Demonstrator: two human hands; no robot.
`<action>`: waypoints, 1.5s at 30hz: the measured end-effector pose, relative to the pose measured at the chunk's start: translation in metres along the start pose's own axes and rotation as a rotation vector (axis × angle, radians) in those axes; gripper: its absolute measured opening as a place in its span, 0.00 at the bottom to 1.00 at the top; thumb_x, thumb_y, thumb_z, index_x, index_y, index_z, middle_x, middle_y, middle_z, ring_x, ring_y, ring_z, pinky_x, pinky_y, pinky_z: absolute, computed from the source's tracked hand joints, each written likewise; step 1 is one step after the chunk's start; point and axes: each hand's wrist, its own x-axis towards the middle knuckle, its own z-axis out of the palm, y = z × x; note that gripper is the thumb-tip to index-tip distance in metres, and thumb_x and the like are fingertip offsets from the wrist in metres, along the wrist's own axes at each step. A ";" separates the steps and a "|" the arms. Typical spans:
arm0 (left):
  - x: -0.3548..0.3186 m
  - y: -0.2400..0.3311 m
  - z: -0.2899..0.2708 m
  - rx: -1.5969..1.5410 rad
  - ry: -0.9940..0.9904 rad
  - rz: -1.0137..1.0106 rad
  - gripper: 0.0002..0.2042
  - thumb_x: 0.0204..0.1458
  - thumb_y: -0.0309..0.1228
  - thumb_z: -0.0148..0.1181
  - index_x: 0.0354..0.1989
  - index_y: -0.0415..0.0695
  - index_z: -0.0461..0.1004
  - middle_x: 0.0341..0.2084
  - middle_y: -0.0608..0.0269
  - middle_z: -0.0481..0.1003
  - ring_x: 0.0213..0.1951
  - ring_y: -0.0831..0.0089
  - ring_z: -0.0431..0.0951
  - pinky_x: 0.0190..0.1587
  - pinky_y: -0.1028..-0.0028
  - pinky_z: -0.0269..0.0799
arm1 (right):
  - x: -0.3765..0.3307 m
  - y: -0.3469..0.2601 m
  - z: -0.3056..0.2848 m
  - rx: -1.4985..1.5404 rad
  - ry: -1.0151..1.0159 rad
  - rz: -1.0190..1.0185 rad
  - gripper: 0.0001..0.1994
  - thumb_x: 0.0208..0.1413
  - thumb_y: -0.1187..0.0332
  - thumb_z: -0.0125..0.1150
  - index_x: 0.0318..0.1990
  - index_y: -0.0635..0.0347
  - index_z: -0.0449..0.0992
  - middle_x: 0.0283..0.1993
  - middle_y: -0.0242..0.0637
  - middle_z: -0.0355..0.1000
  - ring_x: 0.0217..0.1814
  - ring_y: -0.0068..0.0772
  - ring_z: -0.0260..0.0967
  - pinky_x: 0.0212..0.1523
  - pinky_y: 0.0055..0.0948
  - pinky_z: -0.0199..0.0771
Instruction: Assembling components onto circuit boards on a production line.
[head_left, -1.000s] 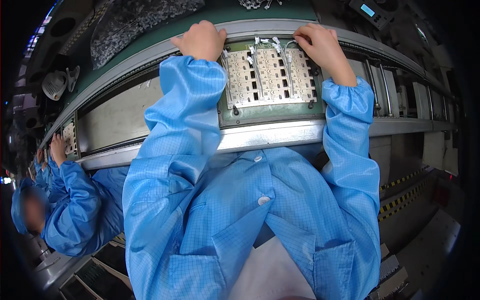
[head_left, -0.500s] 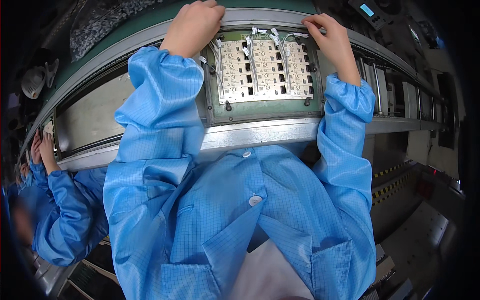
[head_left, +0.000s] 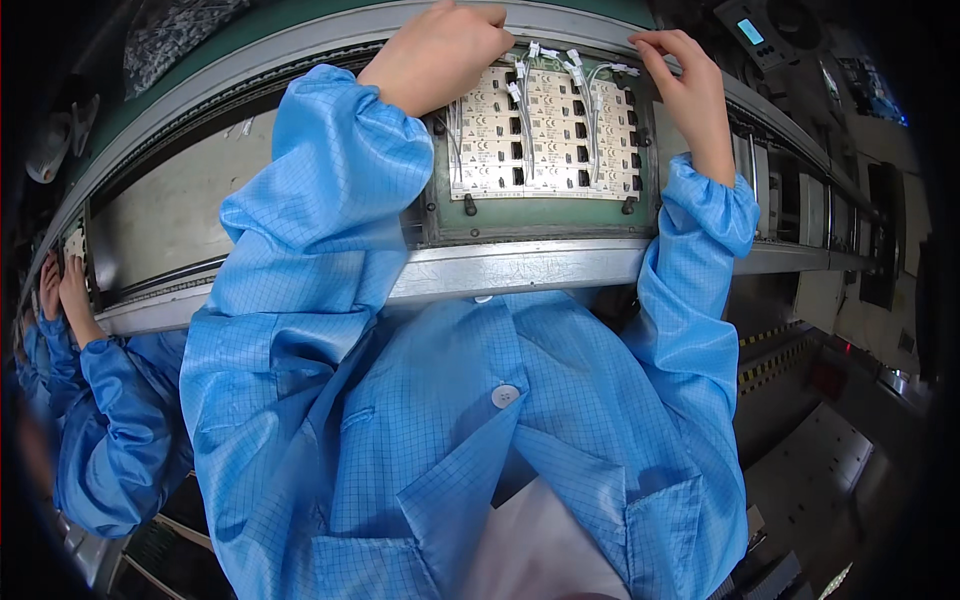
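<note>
A panel of white circuit boards point(head_left: 552, 150) lies in a green fixture plate point(head_left: 540, 215) on the conveyor in front of me. Thin white wires with white connectors point(head_left: 575, 65) stand along its columns. Over the panel's far left corner is my left hand point(head_left: 445, 55), its fingers curled together; what they hold, if anything, is hidden. By the fixture's far right corner, beside the far rail, hangs my right hand point(head_left: 690, 85). Its thumb and forefinger are brought close together, and I see nothing between them. A wire connector point(head_left: 625, 70) lies just left of that thumb.
Metal conveyor rails point(head_left: 520, 268) run across at the near and far side. A clear bag of small white parts point(head_left: 170, 45) sits at far left. A co-worker's hands point(head_left: 65, 290) touch a board at left. A device with a lit display point(head_left: 750, 32) stands far right.
My left hand has moved right, now covering the panel's far left corner and its left wires. The right hand keeps its pinched shape near the far rail. The whole view has shifted slightly.
</note>
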 end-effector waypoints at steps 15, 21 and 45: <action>-0.029 -0.007 -0.018 -0.347 0.167 -0.040 0.11 0.48 0.22 0.54 0.40 0.39 0.79 0.33 0.51 0.77 0.42 0.52 0.77 0.45 0.60 0.72 | -0.001 0.005 0.000 0.028 0.039 0.068 0.08 0.60 0.69 0.58 0.43 0.60 0.81 0.42 0.34 0.78 0.44 0.29 0.74 0.46 0.25 0.71; -0.082 -0.013 -0.037 -0.103 0.140 0.032 0.10 0.49 0.29 0.60 0.41 0.50 0.81 0.43 0.69 0.79 0.55 0.68 0.71 0.52 0.59 0.62 | -0.017 -0.020 0.001 0.014 -0.055 -0.209 0.06 0.57 0.72 0.60 0.39 0.62 0.81 0.43 0.36 0.79 0.49 0.37 0.74 0.51 0.30 0.69; -0.082 0.014 -0.015 -0.073 0.250 0.147 0.08 0.52 0.35 0.62 0.36 0.46 0.82 0.37 0.69 0.80 0.56 0.67 0.71 0.62 0.53 0.57 | -0.094 -0.084 -0.010 -0.227 -0.156 -0.338 0.09 0.48 0.76 0.62 0.37 0.61 0.83 0.43 0.34 0.80 0.45 0.37 0.73 0.57 0.42 0.59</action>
